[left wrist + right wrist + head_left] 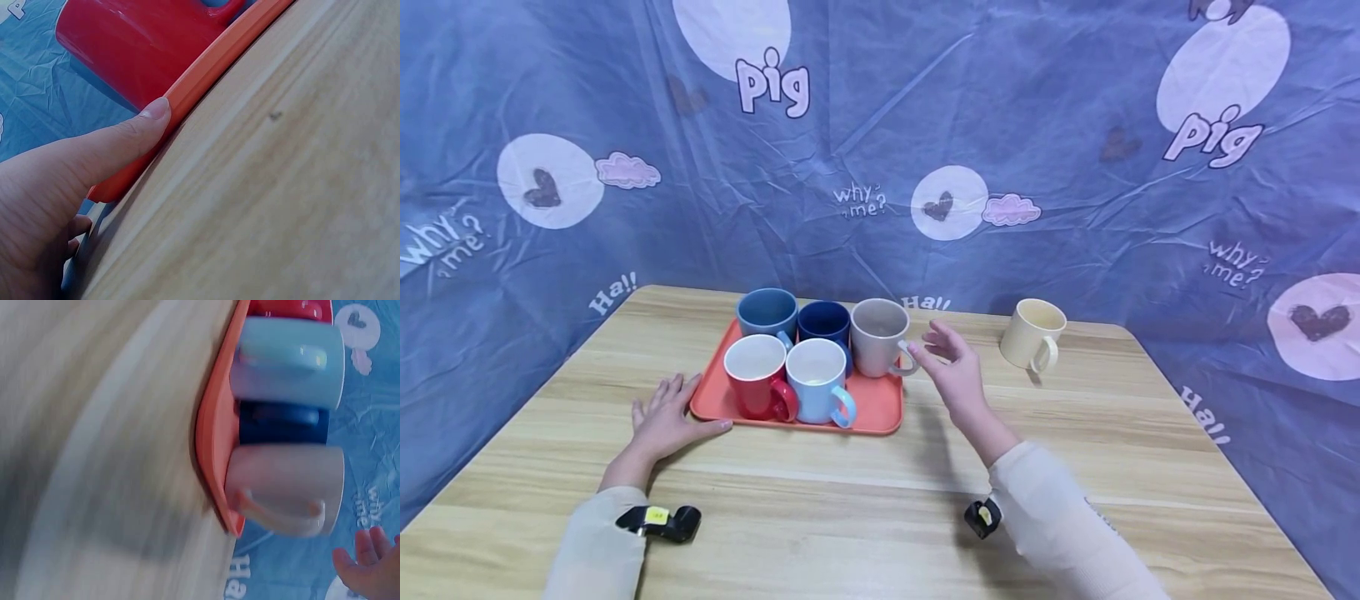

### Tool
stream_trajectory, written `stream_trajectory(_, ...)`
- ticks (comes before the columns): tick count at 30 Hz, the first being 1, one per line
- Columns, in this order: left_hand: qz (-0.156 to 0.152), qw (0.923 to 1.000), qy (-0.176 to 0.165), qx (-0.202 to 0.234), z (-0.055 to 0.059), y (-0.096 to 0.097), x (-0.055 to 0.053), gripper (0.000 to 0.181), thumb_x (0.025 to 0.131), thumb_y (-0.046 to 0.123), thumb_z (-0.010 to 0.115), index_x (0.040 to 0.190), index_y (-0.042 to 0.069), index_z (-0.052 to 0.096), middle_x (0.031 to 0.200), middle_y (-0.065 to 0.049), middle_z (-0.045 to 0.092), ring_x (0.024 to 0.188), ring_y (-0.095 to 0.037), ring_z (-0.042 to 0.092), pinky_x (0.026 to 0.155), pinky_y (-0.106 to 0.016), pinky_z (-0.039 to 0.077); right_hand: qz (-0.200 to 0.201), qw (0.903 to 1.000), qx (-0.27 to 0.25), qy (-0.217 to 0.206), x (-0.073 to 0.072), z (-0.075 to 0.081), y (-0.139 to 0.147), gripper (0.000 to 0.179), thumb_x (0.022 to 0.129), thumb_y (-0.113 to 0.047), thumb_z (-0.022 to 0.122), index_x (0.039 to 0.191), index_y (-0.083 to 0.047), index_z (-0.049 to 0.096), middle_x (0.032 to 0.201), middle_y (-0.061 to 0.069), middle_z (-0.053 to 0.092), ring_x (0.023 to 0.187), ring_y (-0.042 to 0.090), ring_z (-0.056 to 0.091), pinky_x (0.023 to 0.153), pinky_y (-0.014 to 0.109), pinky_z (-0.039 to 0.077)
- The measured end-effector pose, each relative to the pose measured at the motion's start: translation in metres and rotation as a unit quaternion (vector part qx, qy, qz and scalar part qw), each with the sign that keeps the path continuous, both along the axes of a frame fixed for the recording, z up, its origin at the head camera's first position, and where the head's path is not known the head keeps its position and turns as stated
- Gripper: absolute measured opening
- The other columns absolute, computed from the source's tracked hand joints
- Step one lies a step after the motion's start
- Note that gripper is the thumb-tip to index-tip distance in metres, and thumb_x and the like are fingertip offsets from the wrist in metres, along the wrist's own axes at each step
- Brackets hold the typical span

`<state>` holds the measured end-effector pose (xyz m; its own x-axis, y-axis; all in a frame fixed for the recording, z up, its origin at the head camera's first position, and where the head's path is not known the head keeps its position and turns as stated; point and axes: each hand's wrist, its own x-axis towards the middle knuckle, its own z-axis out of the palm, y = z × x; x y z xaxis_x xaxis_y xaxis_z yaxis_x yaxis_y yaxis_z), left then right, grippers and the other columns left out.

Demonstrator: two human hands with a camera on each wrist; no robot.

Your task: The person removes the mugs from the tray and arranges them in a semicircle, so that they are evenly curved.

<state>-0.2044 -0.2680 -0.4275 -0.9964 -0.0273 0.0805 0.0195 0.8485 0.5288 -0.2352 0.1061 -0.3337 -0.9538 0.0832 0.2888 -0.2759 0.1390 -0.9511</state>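
My left hand (667, 421) rests at the left front corner of an orange tray (872, 412). In the left wrist view its thumb (140, 128) presses on the tray's rim, near the red mug (144, 47). The tray holds a red mug (752, 387), a light blue mug (815, 387), a teal mug (765, 318), a navy mug (824, 325) and a grey mug (877, 342). Beside the grey mug's handle is my right hand (955, 367), fingers loosely bent and holding nothing. The right wrist view shows a gap between its fingertips (340, 555) and the grey mug (284, 481).
A cream mug (1030, 337) stands alone on the wooden table (820, 508), right of my right hand, its handle toward the front. Behind the table hangs a blue printed cloth (865, 125), which also runs down both sides.
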Motion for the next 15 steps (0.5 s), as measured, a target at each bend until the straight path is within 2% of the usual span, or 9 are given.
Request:
stream_trajectory(5, 0.002, 1.0000, 0.001, -0.002, -0.001, 0.000, 0.000, 0.105, 0.059, 0.063, 0.063, 0.135, 0.002, 0.023, 0.134, -0.033, 0.012, 0.121, -0.047, -0.001, 0.084, -0.064, -0.015, 0.023, 0.9997, -0.009, -0.001, 0.009, -0.007, -0.014, 0.046, 0.074, -0.007, 0.067, 0.116, 0.002, 0.051, 0.098, 0.020, 0.058, 0.088, 0.025, 0.055, 0.072, 0.025, 0.046)
stream_trajectory(15, 0.000, 1.0000, -0.003, 0.000, -0.001, -0.001, -0.001, 0.106, 0.060, 0.064, 0.062, 0.136, 0.002, 0.021, 0.134, -0.032, 0.011, 0.122, -0.047, -0.002, 0.084, -0.064, -0.016, 0.060, 0.9980, -0.022, -0.007, 0.018, -0.030, -0.036, 0.041, 0.074, -0.004, 0.067, 0.110, 0.009, 0.053, 0.093, 0.023, 0.059, 0.086, 0.026, 0.056, 0.078, 0.030, 0.044)
